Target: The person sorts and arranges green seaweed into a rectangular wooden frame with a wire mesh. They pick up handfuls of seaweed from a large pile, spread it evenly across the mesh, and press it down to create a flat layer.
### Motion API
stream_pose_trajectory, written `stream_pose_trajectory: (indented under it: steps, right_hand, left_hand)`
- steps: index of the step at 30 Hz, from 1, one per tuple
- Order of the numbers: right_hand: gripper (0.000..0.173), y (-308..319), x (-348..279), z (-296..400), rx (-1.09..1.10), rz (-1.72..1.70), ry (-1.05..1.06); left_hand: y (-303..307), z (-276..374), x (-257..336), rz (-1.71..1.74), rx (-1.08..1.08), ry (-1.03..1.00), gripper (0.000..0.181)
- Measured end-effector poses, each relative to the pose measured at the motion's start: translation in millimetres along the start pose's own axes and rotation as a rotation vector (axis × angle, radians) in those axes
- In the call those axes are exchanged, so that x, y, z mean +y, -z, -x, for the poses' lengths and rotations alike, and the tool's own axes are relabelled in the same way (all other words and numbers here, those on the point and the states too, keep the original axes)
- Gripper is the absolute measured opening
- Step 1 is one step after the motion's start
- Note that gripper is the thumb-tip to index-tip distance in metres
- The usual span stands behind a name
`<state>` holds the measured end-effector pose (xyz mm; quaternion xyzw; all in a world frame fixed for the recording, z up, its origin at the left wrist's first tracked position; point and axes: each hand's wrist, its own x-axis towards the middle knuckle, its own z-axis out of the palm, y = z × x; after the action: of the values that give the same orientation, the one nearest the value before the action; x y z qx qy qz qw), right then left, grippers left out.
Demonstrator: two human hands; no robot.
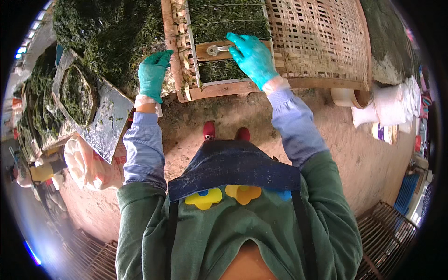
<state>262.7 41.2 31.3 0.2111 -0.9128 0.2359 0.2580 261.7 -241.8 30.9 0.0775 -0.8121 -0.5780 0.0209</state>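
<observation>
My right hand (252, 59), in a teal glove, lies over the clear handle (217, 50) of a wooden board (204, 52), with thumb and forefinger on either side of it. That board spans a narrow frame (194, 66) strung with thin cross lines. Under the lines is a layer of chopped-looking green plant material (224, 71). The frame rests on a woven mat (315, 38) with a wooden border. My left hand (153, 75), gloved too, has its fingers drawn together just left of the border, beside a large green heap (112, 38). Nothing shows between those fingers.
A grey sheet (110, 119) with a leaf-shaped opening lies at left, above a pale plastic bag (89, 164). White sacks (393, 101) and a small tub (384, 133) stand on the floor at right. Slatted racks (385, 241) are behind me on both sides.
</observation>
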Motion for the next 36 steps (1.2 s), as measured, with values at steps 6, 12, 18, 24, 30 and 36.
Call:
stream_pose_trajectory:
  steps: [6,12,18,24,30,36]
  right_hand:
    - [0.050,-12.5,-17.8,64.3,-0.196,0.133,0.113]
    - [0.051,-24.4,-18.6,81.0,-0.360,0.081,0.027]
    - [0.035,6.8,-68.9,61.2,-0.212,-0.033,0.158]
    - [0.038,-7.1,-106.6,116.4,-0.467,-0.332,0.145]
    - [0.041,-6.6,-97.7,143.4,-0.487,-0.249,0.217]
    - [0.043,2.3,-87.4,145.4,-0.450,-0.275,0.199]
  left_hand:
    - [25.0,35.0,-79.8,-0.704,0.349,-0.033,0.030]
    - [42.2,12.5,-116.6,-1.001,0.276,0.166,0.081]
    - [37.8,-88.3,-105.1,-0.982,0.204,0.213,0.082]
    - [28.4,-116.7,-116.9,-0.977,0.015,-0.016,0.022]
    - [-8.6,-18.0,-37.1,0.288,-0.105,0.035,0.013]
    - [-91.3,38.2,28.5,0.379,-0.310,-0.046,0.017]
